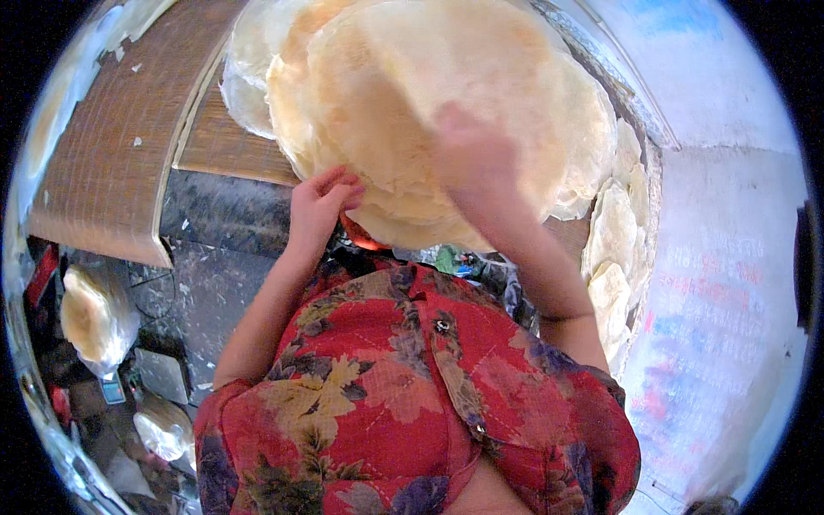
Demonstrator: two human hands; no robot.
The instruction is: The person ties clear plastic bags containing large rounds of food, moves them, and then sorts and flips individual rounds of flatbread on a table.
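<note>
A broad stack of thin, round, pale flatbread sheets lies before me, its layered edges uneven. My left hand is at the stack's near left rim, fingers curled and fingertips at the edge; whether they pinch a sheet is unclear. Over the middle right of the top sheet is my right hand, blurred by motion, with its fingers bunched. The blur hides whether it grips or only touches the sheet. Beneath the near rim, an orange-red object shows in part.
Brown slatted matting covers the surface at left, above a dark, flour-specked panel. More flatbreads lean along the pale wall at right. Low on the left, a bagged flatbread stack sits by a small display.
</note>
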